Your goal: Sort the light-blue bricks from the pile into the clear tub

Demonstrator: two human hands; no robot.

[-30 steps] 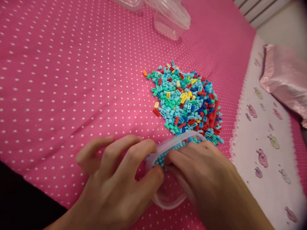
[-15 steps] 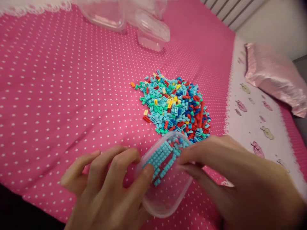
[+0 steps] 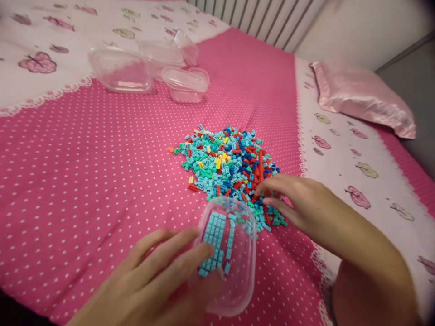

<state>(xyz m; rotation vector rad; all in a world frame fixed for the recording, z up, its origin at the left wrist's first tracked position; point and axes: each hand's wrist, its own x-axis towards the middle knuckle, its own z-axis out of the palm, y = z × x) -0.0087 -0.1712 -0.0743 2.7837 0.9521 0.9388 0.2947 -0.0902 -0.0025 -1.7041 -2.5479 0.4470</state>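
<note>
A clear plastic container [image 3: 249, 271] lies in front of me. Inside it, light blue building bricks [image 3: 215, 231] form neat rows, with a narrower strip beside them. My left hand [image 3: 170, 267] is over the container's left side, fingers apart and slightly blurred, fingertips at the bricks. Beyond the container spreads a heap of loose building bricks [image 3: 224, 167] in light blue, green, red, dark blue and yellow. At the heap's right side is my right hand [image 3: 295, 194], its thumb and bent fingers apart near the red bricks; no held brick shows.
Several clear plastic containers [image 3: 122, 68] stand farther back on the pink dotted bedspread [image 3: 129, 149]. A shiny pink pillow [image 3: 363, 95] lies at the right. White slats [image 3: 251, 18] rise at the far edge. One orange brick [image 3: 170, 150] sits just left of the heap.
My right hand has left the container and moved to the heap's right side. The fingers of my left hand have stretched out more over the container. The view has shifted, showing more of the bed's far side.
</note>
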